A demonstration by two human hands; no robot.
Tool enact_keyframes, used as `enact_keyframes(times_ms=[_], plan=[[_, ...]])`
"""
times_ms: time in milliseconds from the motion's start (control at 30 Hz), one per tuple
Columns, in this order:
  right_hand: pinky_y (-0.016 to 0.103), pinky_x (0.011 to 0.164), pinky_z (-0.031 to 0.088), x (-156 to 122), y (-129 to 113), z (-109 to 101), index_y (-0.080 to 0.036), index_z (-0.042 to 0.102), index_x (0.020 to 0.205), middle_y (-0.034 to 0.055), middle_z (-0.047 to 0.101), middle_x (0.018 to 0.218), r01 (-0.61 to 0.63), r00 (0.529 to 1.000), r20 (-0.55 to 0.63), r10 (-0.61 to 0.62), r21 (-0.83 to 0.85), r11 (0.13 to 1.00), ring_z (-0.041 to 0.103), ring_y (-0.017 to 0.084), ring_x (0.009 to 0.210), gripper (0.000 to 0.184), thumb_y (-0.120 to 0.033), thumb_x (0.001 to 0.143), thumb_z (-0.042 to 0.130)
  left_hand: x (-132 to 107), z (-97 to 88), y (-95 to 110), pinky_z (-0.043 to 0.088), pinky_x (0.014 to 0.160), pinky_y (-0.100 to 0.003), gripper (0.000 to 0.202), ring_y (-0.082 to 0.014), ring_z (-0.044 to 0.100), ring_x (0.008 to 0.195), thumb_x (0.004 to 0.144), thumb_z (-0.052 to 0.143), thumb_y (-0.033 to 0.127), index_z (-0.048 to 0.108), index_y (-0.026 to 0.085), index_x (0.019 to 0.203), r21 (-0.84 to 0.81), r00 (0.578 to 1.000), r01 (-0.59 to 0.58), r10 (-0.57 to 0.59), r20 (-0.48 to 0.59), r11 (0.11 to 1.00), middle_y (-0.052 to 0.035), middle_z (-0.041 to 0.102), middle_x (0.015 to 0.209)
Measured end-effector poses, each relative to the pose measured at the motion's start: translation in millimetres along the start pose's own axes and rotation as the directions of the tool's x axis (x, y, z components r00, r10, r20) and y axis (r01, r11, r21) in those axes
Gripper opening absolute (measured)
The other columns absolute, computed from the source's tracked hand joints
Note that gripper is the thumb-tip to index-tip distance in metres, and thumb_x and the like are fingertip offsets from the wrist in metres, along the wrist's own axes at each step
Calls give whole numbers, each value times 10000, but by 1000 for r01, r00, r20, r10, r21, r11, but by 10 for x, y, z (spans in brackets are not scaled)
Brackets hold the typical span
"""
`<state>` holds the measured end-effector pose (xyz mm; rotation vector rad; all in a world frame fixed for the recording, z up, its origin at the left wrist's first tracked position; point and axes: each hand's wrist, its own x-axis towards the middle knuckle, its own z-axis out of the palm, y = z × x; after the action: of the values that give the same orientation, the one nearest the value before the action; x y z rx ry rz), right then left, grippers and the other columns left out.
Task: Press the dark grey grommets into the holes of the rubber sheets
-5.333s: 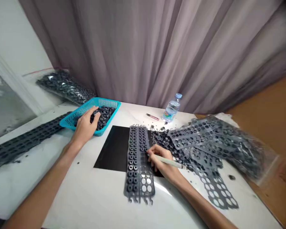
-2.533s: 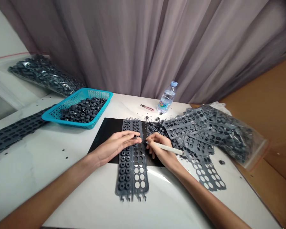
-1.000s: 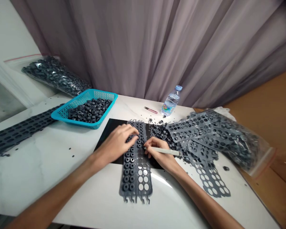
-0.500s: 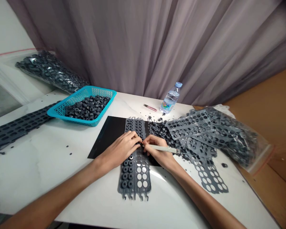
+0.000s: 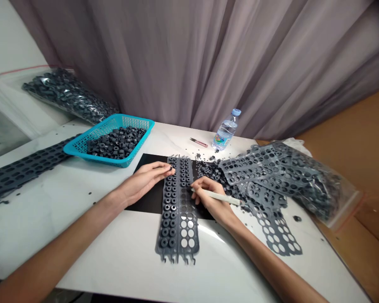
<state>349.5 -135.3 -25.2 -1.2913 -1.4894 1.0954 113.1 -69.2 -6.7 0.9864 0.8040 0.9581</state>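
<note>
A grey rubber sheet [image 5: 178, 223] with rows of ring-shaped pieces lies lengthwise across a black mat [image 5: 142, 202]. Its left columns are full of rings; in the right columns the lower holes are bare. My left hand [image 5: 150, 179] is over the sheet's upper left edge, fingers pinched on a small dark rubber ring [image 5: 171, 168]. My right hand [image 5: 208, 193] is closed around a pen-like tool with a pale handle [image 5: 224, 197]. Its dark tip is over the right columns, just below the remaining rings; whether it touches the sheet I cannot tell.
A blue basket [image 5: 70, 150] of loose rings stands at the left, before a filled plastic bag [image 5: 66, 94]. Another sheet [image 5: 28, 164] lies far left. Thread snips [image 5: 198, 142] and a water bottle [image 5: 225, 132] stand behind. Punched sheets [image 5: 252, 168], scraps and a bag [image 5: 322, 189] crowd the right.
My left hand has moved up and left, off the middle of the sheet, with a ring in its fingers. My right hand stays nearly in place with the tool.
</note>
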Motion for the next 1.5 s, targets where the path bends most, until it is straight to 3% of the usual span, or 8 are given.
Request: enact_keyframes(times_ms=[333, 933, 1133, 1267, 1333, 1400, 1467, 1500], plan=[[201, 441, 426, -3, 58, -16, -204, 614, 902, 3, 647, 698, 2, 998, -56, -2, 14, 1000, 570, 127, 540, 194, -388, 956, 591, -130, 237, -78, 441, 1214, -368, 219, -272, 665, 1276, 1005, 622, 252, 758, 99, 1084, -29, 965, 183, -174, 199, 983, -166, 752, 1247], [204, 435, 442, 9, 75, -25, -198, 609, 902, 3, 640, 700, 7, 1000, -21, -8, -43, 999, 574, 128, 536, 231, -415, 978, 583, -141, 271, -50, 429, 1225, -362, 205, -270, 679, 1256, 982, 595, 144, 764, 43, 1038, -143, 946, 278, -245, 210, 950, -189, 780, 1176], [208, 440, 442, 9, 72, -34, -203, 614, 906, 2, 640, 698, 7, 1000, -12, -8, -66, 998, 579, 131, 536, 221, -409, 975, 575, -173, 306, -21, 423, 1226, -403, 207, -283, 666, 1274, 979, 613, 201, 759, 78, 1059, -66, 956, 214, -195, 219, 975, -176, 765, 1224], [205, 429, 431, 7, 64, -33, -200, 638, 925, 4, 646, 690, -7, 1000, -29, 5, -82, 997, 570, 128, 521, 199, -385, 966, 579, -182, 181, 204, 446, 1194, -432, 300, -286, 683, 1250, 1006, 596, 342, 721, 125, 1170, 182, 999, -34, 29, 29, 983, -151, 752, 1266], [202, 431, 430, 7, 68, -32, -201, 645, 930, 5, 651, 693, -3, 1000, -29, 1, -81, 997, 575, 130, 532, 191, -378, 964, 580, -162, -28, 382, 480, 1151, -414, 380, -277, 700, 1222, 1020, 564, 422, 694, 135, 1232, 442, 947, -195, 285, -146, 876, -140, 767, 1233], [197, 434, 430, 10, 80, -31, -203, 643, 927, 4, 653, 701, 8, 1000, -24, -10, -77, 997, 582, 129, 544, 175, -362, 962, 578, -124, -319, 553, 513, 1097, -376, 431, -250, 705, 1206, 1059, 477, 445, 648, 149, 1321, 759, 757, -251, 611, -232, 600, -116, 751, 1272], [189, 428, 431, 15, 97, -30, -205, 637, 919, 2, 650, 707, 15, 1000, -23, -16, -71, 997, 586, 126, 548, 148, -334, 956, 575, -74, -621, 676, 521, 1060, -346, 450, -207, 719, 1161, 1108, 334, 404, 611, 158, 1362, 961, 615, -29, 763, -198, 273, -89, 746, 1278], [186, 421, 431, 17, 107, -30, -206, 634, 915, 0, 647, 705, 14, 999, -29, -16, -67, 998, 586, 125, 545, 135, -321, 950, 574, -47, -751, 711, 515, 1061, -366, 439, -220, 714, 1158, 1102, 356, 389, 611, 140, 1357, 972, 607, 19, 770, -198, 234, -97, 745, 1273]])
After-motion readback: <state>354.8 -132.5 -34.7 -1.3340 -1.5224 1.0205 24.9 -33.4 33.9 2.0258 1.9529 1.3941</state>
